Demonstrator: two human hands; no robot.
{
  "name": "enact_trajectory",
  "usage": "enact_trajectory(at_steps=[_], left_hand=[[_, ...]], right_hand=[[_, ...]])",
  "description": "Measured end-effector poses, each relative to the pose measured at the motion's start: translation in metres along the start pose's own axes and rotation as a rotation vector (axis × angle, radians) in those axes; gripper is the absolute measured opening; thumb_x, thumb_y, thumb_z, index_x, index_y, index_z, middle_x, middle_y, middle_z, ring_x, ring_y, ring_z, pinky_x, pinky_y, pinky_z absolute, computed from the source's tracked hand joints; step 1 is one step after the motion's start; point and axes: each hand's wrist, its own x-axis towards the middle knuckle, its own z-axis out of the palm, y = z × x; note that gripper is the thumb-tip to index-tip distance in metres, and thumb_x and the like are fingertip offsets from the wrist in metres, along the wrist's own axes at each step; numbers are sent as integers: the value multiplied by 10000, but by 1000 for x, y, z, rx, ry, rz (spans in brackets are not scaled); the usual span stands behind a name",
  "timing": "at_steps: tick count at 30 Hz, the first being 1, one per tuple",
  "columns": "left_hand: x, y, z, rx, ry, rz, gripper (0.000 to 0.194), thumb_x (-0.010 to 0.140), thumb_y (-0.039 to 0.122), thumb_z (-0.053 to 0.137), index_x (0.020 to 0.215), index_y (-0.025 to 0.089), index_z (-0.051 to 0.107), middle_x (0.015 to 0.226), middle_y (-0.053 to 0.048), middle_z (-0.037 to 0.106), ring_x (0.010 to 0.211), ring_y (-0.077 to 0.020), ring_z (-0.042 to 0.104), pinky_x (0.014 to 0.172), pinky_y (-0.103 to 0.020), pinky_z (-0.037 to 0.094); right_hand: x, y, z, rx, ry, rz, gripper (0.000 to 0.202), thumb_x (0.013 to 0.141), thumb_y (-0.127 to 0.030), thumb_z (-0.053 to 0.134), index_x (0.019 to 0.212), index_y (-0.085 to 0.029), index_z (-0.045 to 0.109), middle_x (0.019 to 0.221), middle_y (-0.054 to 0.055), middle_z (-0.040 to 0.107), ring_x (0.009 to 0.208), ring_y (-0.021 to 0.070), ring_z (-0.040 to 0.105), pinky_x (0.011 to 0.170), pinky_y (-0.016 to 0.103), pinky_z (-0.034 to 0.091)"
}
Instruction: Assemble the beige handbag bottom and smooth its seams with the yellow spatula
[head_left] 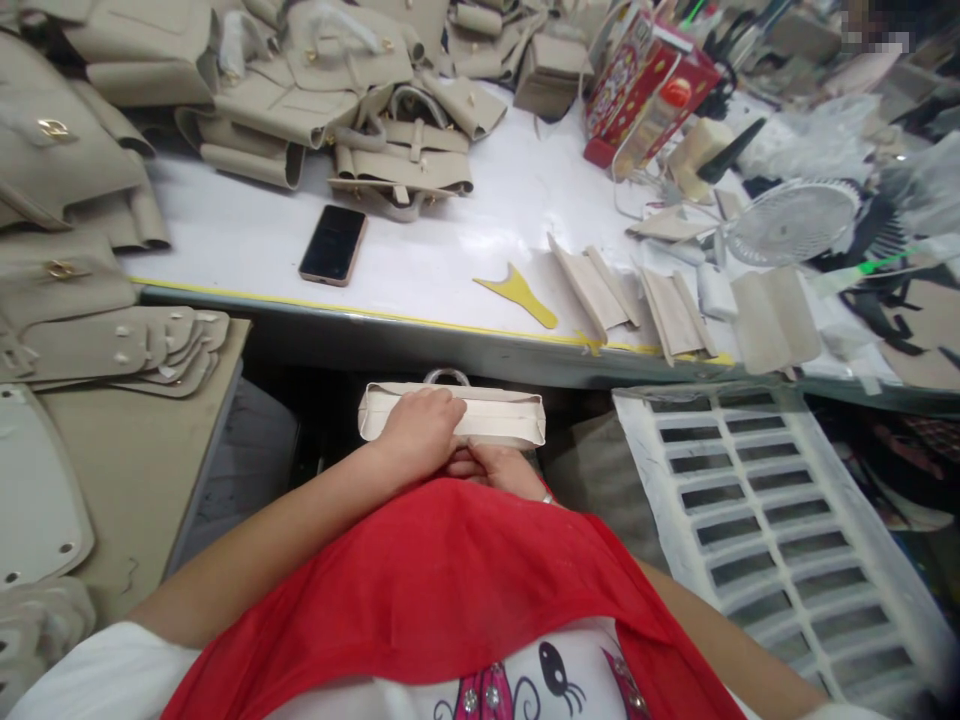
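A small beige handbag [502,428] is held close to my body in front of the red apron, its long pale face turned up toward me. A looped handle shows at its far side. My left hand [424,432] lies over the bag's left and middle part, fingers curled on it. At the near edge my right hand [510,470] grips the bag, thumb on top and fingers bent beneath. The two hands almost meet at the middle of this edge. The bag's underside and some fingertips are hidden.
Beyond the bag runs a white worktable [420,265] with a phone [333,245], a yellow scraper-like piece [517,294], beige folded parts [675,312], a fan [793,220] and a red box [645,85]. Several beige bags are piled at left. A white slatted rack [757,500] stands at right.
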Motion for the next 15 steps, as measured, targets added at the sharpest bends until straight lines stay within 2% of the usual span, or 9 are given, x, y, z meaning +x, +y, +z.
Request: enact_trajectory(at_steps=[4,6,15], left_hand=[[-20,-27,-4,-4,-22,-59,167,777,313,530,715,179,608,795,-63,616,776,-209,557,689,-307,390],[-29,-36,-4,-43,-31,-66,170,780,317,530,715,187,618,797,-53,621,784,-198,553,694,-298,381],[-47,-44,-3,-86,24,-99,202,793,211,478,796,240,678,834,-31,639,834,-197,531,683,-306,345]], right_hand=[[-1,-1,13,-88,76,34,312,872,-303,411,767,-100,623,707,110,658,559,145,606,564,265,495],[0,-1,19,-84,70,47,313,871,-309,417,764,-100,624,712,115,661,567,150,608,572,276,499],[18,8,48,-154,-46,41,350,862,-313,379,693,-128,624,632,87,646,569,160,607,584,295,509]])
